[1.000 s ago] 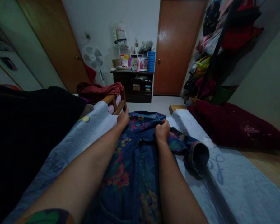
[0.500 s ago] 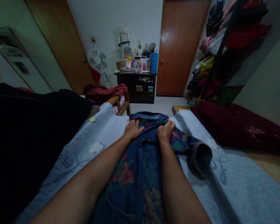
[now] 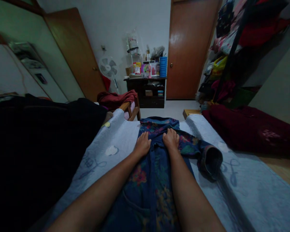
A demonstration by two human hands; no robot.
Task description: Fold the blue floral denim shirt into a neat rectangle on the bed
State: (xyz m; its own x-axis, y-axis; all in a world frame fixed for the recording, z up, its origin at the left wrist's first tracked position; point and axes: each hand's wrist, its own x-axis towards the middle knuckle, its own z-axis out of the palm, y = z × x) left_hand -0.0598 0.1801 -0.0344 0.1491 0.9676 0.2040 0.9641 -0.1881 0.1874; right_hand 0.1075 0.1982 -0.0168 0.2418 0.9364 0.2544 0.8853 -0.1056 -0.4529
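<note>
A dark blue floral jacket [image 3: 140, 193] lies lengthwise on the bed before me, its collar end away from me. One sleeve [image 3: 195, 149] stretches out to the right, with its round cuff opening showing; the other sleeve is not visible. My left hand [image 3: 143, 144] is closed on the cloth at the left side of the upper front. On the right side, level with it, my right hand [image 3: 171, 138] grips the fabric with curled fingers. A front strip runs down the middle between my forearms.
The jacket rests on a pale blue patterned sheet [image 3: 246, 187]. Black cloth [image 3: 50, 145] is heaped at left, a dark red bundle [image 3: 251, 132] at right. Beyond the bed are a wooden chair [image 3: 134, 114] with red cloth, a fan [image 3: 108, 66] and a dark cabinet [image 3: 145, 93].
Both hands have drawn slightly nearer to me on the jacket. My left fingers, spread flatter before, are now curled on the cloth. The camera view has shifted a little left.
</note>
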